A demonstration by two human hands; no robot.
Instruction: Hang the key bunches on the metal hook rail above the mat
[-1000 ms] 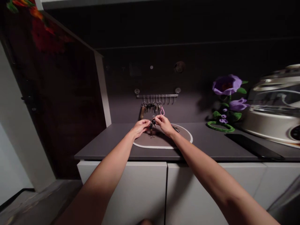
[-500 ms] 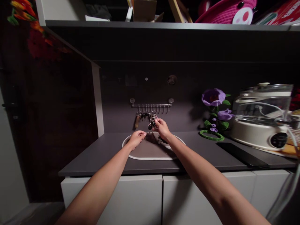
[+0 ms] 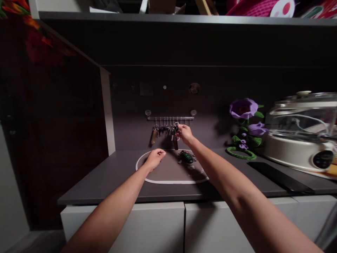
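My right hand (image 3: 185, 134) pinches a bunch of keys (image 3: 176, 144) by its metal ring, just under the right half of a clear hook rail (image 3: 171, 118) on the wall. The ring is close to the hooks; whether it touches one, I cannot tell. Several other keys hang from the rail's left and middle hooks, among them a brown key fob (image 3: 153, 136). My left hand (image 3: 156, 159) is over the left part of a grey-brown mat (image 3: 168, 173), fingers curled together; anything inside them is hidden. Another bunch with a black and green fob (image 3: 187, 157) lies on the mat.
On the counter (image 3: 116, 182) to the right are a purple crocheted flower (image 3: 243, 109), a black flat slab (image 3: 279, 176) and a cream appliance with a clear cover (image 3: 295, 147). A loaded shelf (image 3: 168, 18) runs overhead. A dark door (image 3: 60, 140) is at left.
My right hand has raised the keys closer to the hooks and shifted slightly right. The fob bunch on the mat shows more fully now. My left hand has barely moved.
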